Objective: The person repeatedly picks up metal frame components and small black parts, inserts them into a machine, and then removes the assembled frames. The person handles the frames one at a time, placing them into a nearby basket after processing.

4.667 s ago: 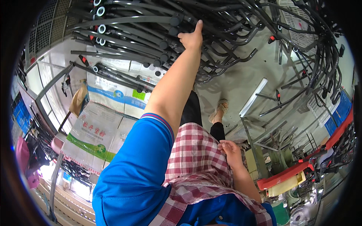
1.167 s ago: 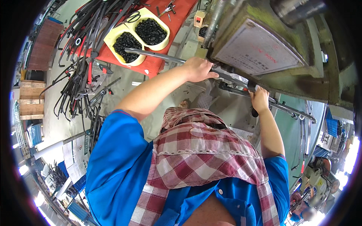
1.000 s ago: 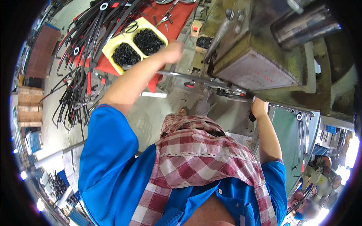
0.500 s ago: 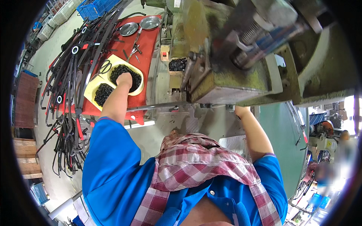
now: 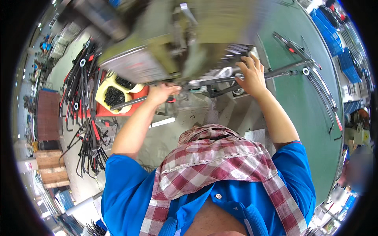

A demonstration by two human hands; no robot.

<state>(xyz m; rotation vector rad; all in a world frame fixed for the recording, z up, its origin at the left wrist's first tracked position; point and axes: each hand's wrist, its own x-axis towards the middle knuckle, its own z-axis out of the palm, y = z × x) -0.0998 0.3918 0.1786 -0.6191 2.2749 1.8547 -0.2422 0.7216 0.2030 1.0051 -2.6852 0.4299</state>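
Note:
A long dark metal bar point(image 5: 125, 104) runs crosswise beneath the green machine point(image 5: 138, 59). My left hand point(image 5: 160, 94) is closed around this bar left of the middle; its fingertips are partly hidden by the machine's lower edge. On the right, my right hand point(image 5: 252, 76) has its fingers spread beside the machine, over the bar's jointed frame section point(image 5: 285, 70), and I see nothing gripped in it. Whether its fingertips touch the metal cannot be told. Left of my left hand is a yellow two-part tray point(image 5: 103, 91) with small black parts point(image 5: 114, 96).
The machine's upper part is blurred. Black tubular frames point(image 5: 80, 94) are heaped at the left by a red-covered surface point(image 5: 138, 103). A green table point(image 5: 299, 129) on the right bears more frames point(image 5: 321, 94). Blue crates point(image 5: 327, 31) stand beyond it.
My left hand has left the black parts in the tray and come right to the bar. My right hand has moved up with fingers spread. The whole view has swung to the right.

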